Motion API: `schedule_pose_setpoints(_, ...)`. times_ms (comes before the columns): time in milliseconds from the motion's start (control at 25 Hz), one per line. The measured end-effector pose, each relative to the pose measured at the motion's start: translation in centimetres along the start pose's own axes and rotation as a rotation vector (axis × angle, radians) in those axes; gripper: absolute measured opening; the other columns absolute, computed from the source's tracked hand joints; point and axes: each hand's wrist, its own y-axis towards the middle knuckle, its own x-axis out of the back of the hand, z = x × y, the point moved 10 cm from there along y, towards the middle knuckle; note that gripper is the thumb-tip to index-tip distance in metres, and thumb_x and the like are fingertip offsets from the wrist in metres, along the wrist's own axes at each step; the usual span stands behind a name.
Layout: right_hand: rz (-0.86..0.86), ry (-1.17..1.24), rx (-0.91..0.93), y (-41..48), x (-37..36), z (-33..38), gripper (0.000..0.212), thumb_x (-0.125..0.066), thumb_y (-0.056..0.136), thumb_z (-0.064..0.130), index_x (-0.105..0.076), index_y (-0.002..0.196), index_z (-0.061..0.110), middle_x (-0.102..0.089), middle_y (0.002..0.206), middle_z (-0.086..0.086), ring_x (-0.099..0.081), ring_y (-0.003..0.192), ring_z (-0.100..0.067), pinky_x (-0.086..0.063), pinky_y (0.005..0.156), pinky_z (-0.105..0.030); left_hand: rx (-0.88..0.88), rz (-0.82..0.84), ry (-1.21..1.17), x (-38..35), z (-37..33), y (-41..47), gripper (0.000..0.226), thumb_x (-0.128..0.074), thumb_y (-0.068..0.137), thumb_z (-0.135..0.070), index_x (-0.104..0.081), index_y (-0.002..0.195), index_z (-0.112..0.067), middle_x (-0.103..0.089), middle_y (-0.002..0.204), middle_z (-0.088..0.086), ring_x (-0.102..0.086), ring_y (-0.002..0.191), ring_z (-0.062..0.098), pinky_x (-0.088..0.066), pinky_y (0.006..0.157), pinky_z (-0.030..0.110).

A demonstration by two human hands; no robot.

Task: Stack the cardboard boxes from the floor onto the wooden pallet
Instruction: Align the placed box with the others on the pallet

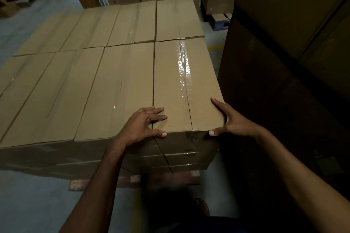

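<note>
The left hand (146,124) lies spread and flat on the near left corner of the plain brown taped cardboard box (181,85), gripping nothing; the right hand (230,121), fingers open, cups its near right corner. That box sits on top of the stack at 1 o'clock, above the reddish wooden pallet (136,178). An uneven push could skew it over the right edge. At 3 o'clock the dark cartons (284,81) are hard to make out; no floor boxes show.

taped brown cardboard boxes (117,73) stacked flush, layered, on wooden pallet (106,182).
</note>
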Motion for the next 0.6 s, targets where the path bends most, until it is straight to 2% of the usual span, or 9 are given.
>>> schedule_pose_setpoints(160,0.0,-0.008,0.001,0.0,1.0,-0.1,0.129,-0.098,0.055,0.049,-0.021,0.159,0.049,-0.028,0.158,0.014,-0.031,0.144,-0.013,-0.029,0.124,-0.044,0.0,-0.029,-0.023,-0.2,-0.1,0.2,0.061,-0.083,0.072,-0.057,-0.067,0.129,-0.043,-0.047,0.152,-0.023,-0.035,0.146,0.013,-0.035,0.115,0.047)
schedule_pose_setpoints(440,-0.017,-0.039,-0.013,-0.4,1.2,1.0,0.126,-0.099,0.059,0.032,-0.025,0.161,0.037,-0.03,0.151,0.021,-0.027,0.139,0.0,-0.022,0.119,-0.026,-0.054,0.007,-0.009,0.0,0.7,0.5,0.055,-0.081,0.069,-0.064,-0.07,0.121,-0.047,-0.052,0.146,-0.03,-0.039,0.141,0.011,-0.038,0.111,0.044)
schedule_pose_setpoints(600,0.013,-0.026,-0.038,-1.0,0.6,0.1,0.124,-0.098,0.063,0.03,-0.023,0.161,0.039,-0.03,0.149,0.019,-0.029,0.137,-0.002,-0.026,0.115,-0.025,-0.11,0.041,0.024,0.1,0.6,0.7,0.053,-0.081,0.07,-0.065,-0.072,0.119,-0.046,-0.055,0.141,-0.031,-0.045,0.133,0.008,-0.042,0.107,0.041)
